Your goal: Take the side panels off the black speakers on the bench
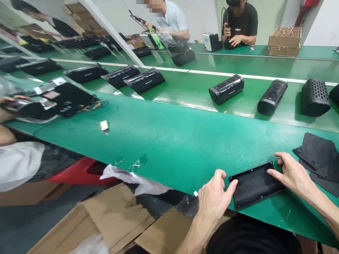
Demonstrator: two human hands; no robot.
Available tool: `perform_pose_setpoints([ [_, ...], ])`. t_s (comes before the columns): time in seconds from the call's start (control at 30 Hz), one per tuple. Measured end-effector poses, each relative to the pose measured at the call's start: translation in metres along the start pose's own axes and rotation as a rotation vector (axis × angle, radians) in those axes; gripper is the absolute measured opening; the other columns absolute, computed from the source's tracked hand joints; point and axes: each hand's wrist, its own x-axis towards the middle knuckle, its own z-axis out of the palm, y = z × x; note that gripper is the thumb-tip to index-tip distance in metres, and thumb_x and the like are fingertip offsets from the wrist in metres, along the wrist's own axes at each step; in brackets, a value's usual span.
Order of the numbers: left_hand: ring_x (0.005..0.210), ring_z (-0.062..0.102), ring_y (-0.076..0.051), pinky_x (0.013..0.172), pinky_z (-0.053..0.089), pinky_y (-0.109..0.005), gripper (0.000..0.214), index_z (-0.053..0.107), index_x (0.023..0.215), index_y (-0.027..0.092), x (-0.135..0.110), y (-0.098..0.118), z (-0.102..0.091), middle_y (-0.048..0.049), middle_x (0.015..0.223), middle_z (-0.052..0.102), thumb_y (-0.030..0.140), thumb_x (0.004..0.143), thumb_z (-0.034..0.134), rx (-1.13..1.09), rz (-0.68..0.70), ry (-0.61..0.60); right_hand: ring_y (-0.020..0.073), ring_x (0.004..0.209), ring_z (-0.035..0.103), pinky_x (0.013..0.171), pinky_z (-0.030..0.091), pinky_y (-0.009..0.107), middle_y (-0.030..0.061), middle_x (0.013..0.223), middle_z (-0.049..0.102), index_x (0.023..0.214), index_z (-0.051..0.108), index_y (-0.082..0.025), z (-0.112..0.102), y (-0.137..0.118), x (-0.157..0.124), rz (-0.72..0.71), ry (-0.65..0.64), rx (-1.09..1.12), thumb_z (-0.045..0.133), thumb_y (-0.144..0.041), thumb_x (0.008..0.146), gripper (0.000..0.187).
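Green surfacing is covering the table [172,134], with its front edge running just beside the black panel [255,185], which is lying flat near it. Bare surface is extending leftward; black sheets [317,155] are limiting room rightward. The left hand [215,194] and right hand [293,173] are flanking the panel, thumbs and forefingers spreading wide; thumb pressure cannot be told. Beyond, black housings [227,89] are standing along a green belt [185,86]; cardboard [113,211] is lying below the edge.
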Motion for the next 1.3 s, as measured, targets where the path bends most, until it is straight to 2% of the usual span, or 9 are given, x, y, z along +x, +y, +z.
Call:
perform_pose_setpoints([
  [0.1,0.087,0.070,-0.022,0.075,0.042,-0.031,0.026,0.071,0.117,0.025,0.006,-0.008,0.006,-0.0044,0.101,0.072,0.036,0.096,0.059,-0.095,0.128,0.057,0.0223,0.071,0.062,0.067,0.047,0.035,0.0065,0.101,0.068,0.119,0.068,-0.027,0.001,0.003,0.006,-0.090,-0.056,0.013,0.056,-0.049,0.094,0.036],
  [0.27,0.076,0.061,-0.018,0.073,0.044,-0.030,0.025,0.069,0.085,0.022,0.015,-0.013,0.006,-0.0034,0.090,0.068,0.041,0.094,0.057,-0.432,0.240,0.027,0.0206,0.070,0.058,0.068,0.045,0.034,0.0036,0.082,0.065,0.087,0.067,-0.024,-0.008,0.003,0.014,-0.043,-0.135,0.229,0.060,-0.046,0.090,0.023],
  [0.37,0.061,0.051,-0.014,0.058,0.040,-0.026,0.037,0.061,0.088,0.022,0.019,-0.013,0.004,0.0032,0.070,0.055,0.059,0.090,0.065,-0.777,0.145,-0.125,0.0173,0.067,0.054,0.062,0.041,0.030,0.0001,0.074,0.061,0.088,0.063,-0.022,-0.016,0.000,0.012,0.086,-0.284,0.555,0.069,-0.055,0.090,0.033],
  [0.47,0.049,0.045,-0.011,0.047,0.038,-0.022,0.062,0.053,0.097,0.024,0.020,-0.011,0.006,0.0094,0.060,0.048,0.080,0.077,0.073,-1.078,-0.020,-0.282,0.0133,0.062,0.047,0.055,0.037,0.025,-0.0030,0.072,0.056,0.104,0.065,-0.020,-0.017,-0.005,0.005,0.235,-0.389,0.887,0.080,-0.065,0.083,0.052],
  [0.53,0.050,0.047,-0.010,0.048,0.042,-0.021,0.071,0.052,0.101,0.024,0.019,-0.010,0.009,0.0092,0.062,0.053,0.080,0.068,0.082,-1.215,-0.099,-0.325,0.0109,0.060,0.043,0.053,0.033,0.023,-0.0042,0.072,0.054,0.111,0.066,-0.019,-0.013,-0.008,0.000,0.301,-0.379,1.027,0.089,-0.066,0.075,0.064],
  [0.63,0.059,0.056,-0.010,0.058,0.049,-0.020,0.075,0.055,0.107,0.021,0.017,-0.008,0.010,0.0070,0.068,0.062,0.067,0.063,0.095,-1.356,-0.134,-0.315,0.0081,0.058,0.037,0.052,0.030,0.022,-0.0057,0.070,0.049,0.101,0.066,-0.018,-0.007,-0.011,-0.005,0.358,-0.315,1.134,0.095,-0.066,0.067,0.066],
  [0.87,0.076,0.072,-0.017,0.073,0.056,-0.025,0.061,0.060,0.116,0.020,0.012,-0.011,0.011,-0.0032,0.090,0.078,0.050,0.075,0.094,-1.435,-0.087,-0.367,0.0065,0.055,0.031,0.049,0.024,0.021,-0.0082,0.064,0.042,0.090,0.064,-0.019,-0.004,-0.010,-0.005,0.408,-0.293,1.128,0.096,-0.072,0.060,0.069],
  [1.1,0.083,0.076,-0.020,0.079,0.057,-0.028,0.058,0.059,0.119,0.020,0.010,-0.012,0.017,-0.0064,0.097,0.080,0.047,0.079,0.091,-1.442,-0.068,-0.371,0.0070,0.055,0.031,0.050,0.026,0.021,-0.0072,0.064,0.044,0.087,0.064,-0.019,-0.007,-0.011,-0.004,0.398,-0.285,1.105,0.091,-0.077,0.063,0.069],
  [1.3,0.083,0.075,-0.020,0.078,0.057,-0.028,0.057,0.062,0.121,0.019,0.008,-0.012,0.017,-0.0067,0.097,0.080,0.043,0.079,0.091,-1.429,-0.080,-0.359,0.0076,0.055,0.032,0.051,0.028,0.023,-0.0074,0.064,0.045,0.090,0.064,-0.019,-0.008,-0.015,-0.004,0.392,-0.254,1.049,0.092,-0.079,0.057,0.073],
])
